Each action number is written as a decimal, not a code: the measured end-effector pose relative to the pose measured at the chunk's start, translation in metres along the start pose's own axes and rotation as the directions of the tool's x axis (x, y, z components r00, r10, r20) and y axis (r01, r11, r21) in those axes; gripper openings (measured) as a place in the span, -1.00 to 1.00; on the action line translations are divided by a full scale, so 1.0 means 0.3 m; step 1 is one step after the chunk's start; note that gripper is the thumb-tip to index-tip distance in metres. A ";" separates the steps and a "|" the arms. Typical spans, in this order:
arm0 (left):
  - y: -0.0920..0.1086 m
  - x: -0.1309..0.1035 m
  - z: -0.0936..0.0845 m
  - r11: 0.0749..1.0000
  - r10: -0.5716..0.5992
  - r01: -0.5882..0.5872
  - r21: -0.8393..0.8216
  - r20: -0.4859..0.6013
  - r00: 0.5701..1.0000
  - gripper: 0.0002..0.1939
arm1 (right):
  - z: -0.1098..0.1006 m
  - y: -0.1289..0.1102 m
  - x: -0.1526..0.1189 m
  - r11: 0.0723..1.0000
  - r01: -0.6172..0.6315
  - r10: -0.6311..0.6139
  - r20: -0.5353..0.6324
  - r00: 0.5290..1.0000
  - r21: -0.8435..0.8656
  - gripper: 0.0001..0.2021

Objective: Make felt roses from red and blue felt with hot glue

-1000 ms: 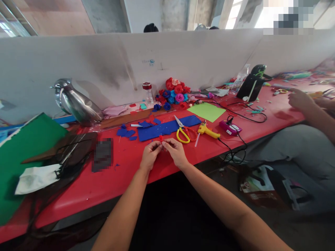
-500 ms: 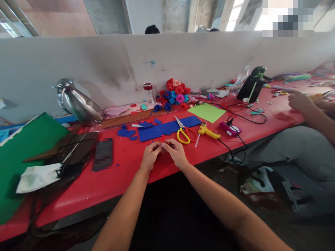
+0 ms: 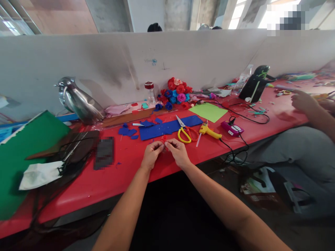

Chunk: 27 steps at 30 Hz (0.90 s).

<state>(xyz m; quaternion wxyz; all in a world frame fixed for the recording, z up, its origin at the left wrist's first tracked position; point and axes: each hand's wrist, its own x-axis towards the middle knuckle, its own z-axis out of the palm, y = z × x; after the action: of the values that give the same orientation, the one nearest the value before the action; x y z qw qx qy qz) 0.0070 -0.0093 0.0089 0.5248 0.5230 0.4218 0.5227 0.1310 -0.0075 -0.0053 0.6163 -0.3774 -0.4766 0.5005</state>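
Both of my hands meet above the red table (image 3: 125, 184) near its front edge. My left hand (image 3: 153, 153) pinches a small red piece (image 3: 164, 138), likely paper or foam, whose exact shape is mostly hidden by the fingers. From the other side my right hand (image 3: 177, 151) grips the same red piece between thumb and fingers. Just beyond lies a blue strip (image 3: 159, 130), with yellow-and-red-handled scissors (image 3: 184, 130) resting across it. Small blue cut pieces (image 3: 127, 131) are scattered to its left. A yellow glue gun (image 3: 210, 131) lies right of the scissors.
Behind stand a bunch of paper flowers (image 3: 179, 91), a glass jar (image 3: 150, 93) and a steel jug (image 3: 81, 103). A phone (image 3: 104, 153) and green sheet (image 3: 34, 146) lie left. Right are a purple power socket (image 3: 232, 129), cords and another person's hand (image 3: 303, 101).
My fingers have shifted slightly around the red piece, and a little more of it shows above them. The view has moved a touch; the table items stay in place.
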 end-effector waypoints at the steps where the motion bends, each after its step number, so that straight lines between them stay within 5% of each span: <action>1: 0.001 -0.001 0.001 1.000 0.001 -0.001 0.001 -0.002 1.000 -0.69 | -0.001 0.001 -0.001 1.000 0.003 -0.003 -0.004 1.000 -0.013 -0.82; 16: 0.003 0.003 0.002 0.992 0.124 -0.115 0.059 -0.166 0.978 -0.80 | 0.040 -0.003 0.030 0.952 0.175 -0.191 -0.041 0.981 -0.251 -0.86; 27: -0.011 0.008 0.001 0.989 0.125 -0.104 0.108 -0.208 0.970 -0.78 | 0.042 0.009 0.028 0.937 0.179 -0.213 -0.086 0.973 -0.300 -0.88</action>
<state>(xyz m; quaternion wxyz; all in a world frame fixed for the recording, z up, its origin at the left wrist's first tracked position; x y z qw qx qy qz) 0.0078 -0.0065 0.0058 0.4194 0.5116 0.4696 0.5846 0.1186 0.0013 -0.0027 0.6278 -0.4430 -0.5434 0.3380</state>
